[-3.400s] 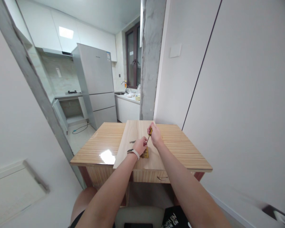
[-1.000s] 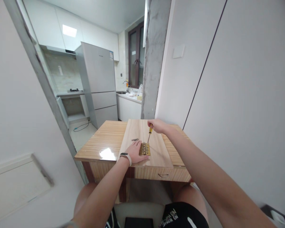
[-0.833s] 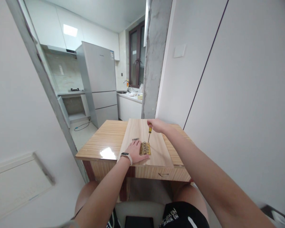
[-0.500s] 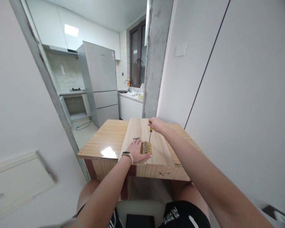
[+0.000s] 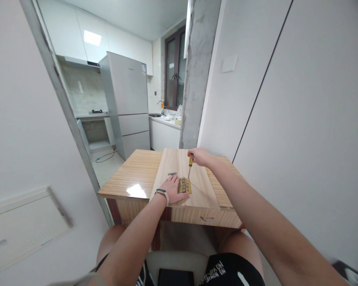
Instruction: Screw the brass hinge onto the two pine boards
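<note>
A brass hinge (image 5: 184, 185) lies opened flat across the seam between two pale wooden boards (image 5: 201, 194). My left hand (image 5: 172, 189) rests flat on the boards at the hinge's left and lower edge, fingers spread, a band on its wrist. From above, my right hand (image 5: 198, 156) grips the yellow-and-black handle of a screwdriver (image 5: 190, 163). Its shaft points down, with the tip at the upper right corner of the hinge. Whether a screw sits under the tip is too small to tell. Several small screws (image 5: 172, 174) lie in a pile just beyond my left fingers.
The boards lie on a glossy wooden desk (image 5: 128, 172) whose drawer has a dark handle (image 5: 207, 219). A white wall (image 5: 301, 119) runs close along the right. Beyond the desk stand a grey fridge (image 5: 131, 87) and a sink counter (image 5: 165, 133).
The camera view has shifted slightly. My right hand still grips the screwdriver at the hinge's upper right corner, its wrist turned a little. The left hand stays in place.
</note>
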`<action>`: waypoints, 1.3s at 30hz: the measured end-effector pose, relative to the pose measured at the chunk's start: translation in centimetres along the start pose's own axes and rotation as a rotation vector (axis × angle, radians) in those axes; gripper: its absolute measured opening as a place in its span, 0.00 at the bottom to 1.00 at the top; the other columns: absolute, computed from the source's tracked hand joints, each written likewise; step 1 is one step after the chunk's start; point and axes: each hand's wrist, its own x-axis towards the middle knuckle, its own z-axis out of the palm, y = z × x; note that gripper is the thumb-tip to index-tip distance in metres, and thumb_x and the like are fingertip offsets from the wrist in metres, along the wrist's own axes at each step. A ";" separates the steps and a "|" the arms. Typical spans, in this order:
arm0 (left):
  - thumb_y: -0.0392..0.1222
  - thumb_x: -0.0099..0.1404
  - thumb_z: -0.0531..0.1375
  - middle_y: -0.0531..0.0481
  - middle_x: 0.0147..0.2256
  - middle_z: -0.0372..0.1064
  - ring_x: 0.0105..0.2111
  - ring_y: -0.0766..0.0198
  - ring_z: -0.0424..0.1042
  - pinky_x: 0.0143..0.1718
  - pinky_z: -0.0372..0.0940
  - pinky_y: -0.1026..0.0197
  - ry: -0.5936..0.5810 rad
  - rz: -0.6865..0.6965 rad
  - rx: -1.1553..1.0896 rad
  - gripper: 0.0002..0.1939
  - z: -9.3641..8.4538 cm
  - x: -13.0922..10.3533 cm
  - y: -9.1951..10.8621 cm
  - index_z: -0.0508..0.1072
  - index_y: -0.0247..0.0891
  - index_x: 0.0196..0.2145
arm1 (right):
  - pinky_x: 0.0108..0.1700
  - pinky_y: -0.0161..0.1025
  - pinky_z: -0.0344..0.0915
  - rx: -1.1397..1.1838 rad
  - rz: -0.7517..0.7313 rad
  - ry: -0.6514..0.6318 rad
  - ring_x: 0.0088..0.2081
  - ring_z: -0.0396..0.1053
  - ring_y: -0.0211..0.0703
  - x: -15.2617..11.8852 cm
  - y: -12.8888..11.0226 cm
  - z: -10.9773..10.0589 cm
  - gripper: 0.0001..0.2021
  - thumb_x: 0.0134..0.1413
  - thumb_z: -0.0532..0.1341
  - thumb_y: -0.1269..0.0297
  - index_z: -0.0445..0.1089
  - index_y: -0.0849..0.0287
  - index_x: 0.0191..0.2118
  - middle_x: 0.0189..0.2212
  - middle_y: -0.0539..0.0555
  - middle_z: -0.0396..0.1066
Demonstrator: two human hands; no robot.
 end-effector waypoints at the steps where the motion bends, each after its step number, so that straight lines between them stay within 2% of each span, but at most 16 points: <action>1: 0.77 0.57 0.57 0.35 0.64 0.60 0.65 0.41 0.55 0.67 0.47 0.45 -0.002 0.001 -0.003 0.47 0.1 0.0 -0.1 0.65 0.36 0.61 | 0.39 0.34 0.59 -0.009 0.005 -0.001 0.42 0.74 0.43 0.0 -0.1 0.0 0.10 0.62 0.60 0.74 0.77 0.58 0.45 0.43 0.57 0.79; 4: 0.77 0.57 0.58 0.35 0.64 0.59 0.66 0.41 0.54 0.67 0.46 0.46 -0.003 -0.010 -0.016 0.48 0.3 0.0 -0.3 0.65 0.37 0.61 | 0.40 0.35 0.60 -0.052 0.042 -0.007 0.43 0.74 0.46 0.0 -0.1 0.0 0.09 0.66 0.59 0.67 0.77 0.58 0.45 0.42 0.60 0.79; 9: 0.77 0.55 0.59 0.37 0.64 0.60 0.66 0.41 0.54 0.67 0.47 0.45 -0.009 -0.023 -0.017 0.48 0.4 0.1 -0.4 0.65 0.39 0.62 | 0.40 0.38 0.62 -0.121 0.111 0.012 0.42 0.75 0.50 -0.3 0.2 0.2 0.19 0.68 0.57 0.51 0.78 0.62 0.42 0.42 0.66 0.78; 11: 0.77 0.56 0.59 0.36 0.64 0.59 0.66 0.40 0.54 0.67 0.47 0.45 -0.010 -0.020 -0.016 0.48 0.4 0.1 -0.5 0.65 0.39 0.62 | 0.40 0.38 0.61 -0.134 0.114 0.034 0.42 0.75 0.50 -0.4 0.3 0.4 0.18 0.68 0.57 0.52 0.78 0.62 0.40 0.41 0.66 0.79; 14: 0.77 0.56 0.58 0.36 0.65 0.59 0.66 0.40 0.53 0.67 0.47 0.44 -0.013 -0.017 -0.002 0.48 0.4 0.2 -0.4 0.64 0.38 0.62 | 0.41 0.37 0.60 -0.114 0.100 0.066 0.42 0.74 0.48 -0.5 0.4 0.9 0.12 0.67 0.59 0.61 0.78 0.61 0.36 0.40 0.64 0.79; 18: 0.77 0.56 0.58 0.36 0.65 0.58 0.66 0.40 0.54 0.67 0.47 0.45 -0.013 -0.015 0.003 0.48 0.4 0.1 -0.3 0.64 0.38 0.62 | 0.41 0.35 0.58 -0.018 0.029 0.117 0.42 0.72 0.44 -0.9 0.6 1.6 0.07 0.64 0.59 0.70 0.75 0.59 0.41 0.41 0.58 0.78; 23: 0.76 0.57 0.57 0.37 0.65 0.58 0.67 0.41 0.53 0.67 0.47 0.45 -0.019 -0.018 0.014 0.48 0.3 0.0 -0.3 0.63 0.38 0.63 | 0.40 0.33 0.58 0.033 -0.009 0.045 0.41 0.71 0.42 -1.2 0.7 1.3 0.14 0.57 0.59 0.80 0.72 0.60 0.47 0.43 0.57 0.77; 27: 0.76 0.58 0.57 0.36 0.65 0.59 0.66 0.40 0.54 0.67 0.47 0.45 -0.011 -0.007 0.015 0.48 0.2 -0.1 -0.2 0.63 0.37 0.63 | 0.39 0.33 0.59 0.038 0.012 -0.007 0.41 0.73 0.42 -1.2 0.3 0.3 0.11 0.60 0.60 0.77 0.74 0.60 0.46 0.42 0.57 0.78; 30: 0.77 0.58 0.55 0.37 0.65 0.58 0.66 0.41 0.54 0.67 0.46 0.45 -0.018 -0.009 0.038 0.48 0.1 -0.1 -0.1 0.62 0.38 0.63 | 0.40 0.34 0.60 -0.002 0.064 -0.023 0.42 0.74 0.45 -1.2 -0.2 -0.1 0.08 0.67 0.59 0.66 0.75 0.60 0.45 0.42 0.60 0.79; 34: 0.79 0.59 0.51 0.38 0.66 0.57 0.67 0.42 0.53 0.67 0.47 0.44 -0.054 -0.015 0.098 0.50 -0.1 -0.1 0.0 0.60 0.38 0.65 | 0.43 0.37 0.62 -0.084 0.130 0.004 0.44 0.75 0.49 -0.9 -0.4 0.2 0.20 0.69 0.56 0.49 0.76 0.61 0.44 0.43 0.65 0.78; 36: 0.80 0.59 0.50 0.37 0.66 0.56 0.67 0.42 0.53 0.67 0.47 0.45 -0.059 -0.017 0.116 0.51 -0.1 -0.1 0.1 0.60 0.37 0.65 | 0.44 0.37 0.62 -0.104 0.135 0.031 0.45 0.75 0.50 -0.6 -0.3 0.7 0.21 0.68 0.56 0.48 0.77 0.61 0.43 0.42 0.65 0.78; 39: 0.81 0.58 0.49 0.37 0.66 0.57 0.66 0.42 0.54 0.67 0.49 0.45 -0.047 -0.014 0.127 0.51 -0.1 -0.1 0.1 0.61 0.37 0.64 | 0.44 0.37 0.61 -0.107 0.110 0.068 0.44 0.74 0.48 -0.3 -0.1 1.7 0.15 0.68 0.59 0.56 0.78 0.60 0.38 0.41 0.62 0.78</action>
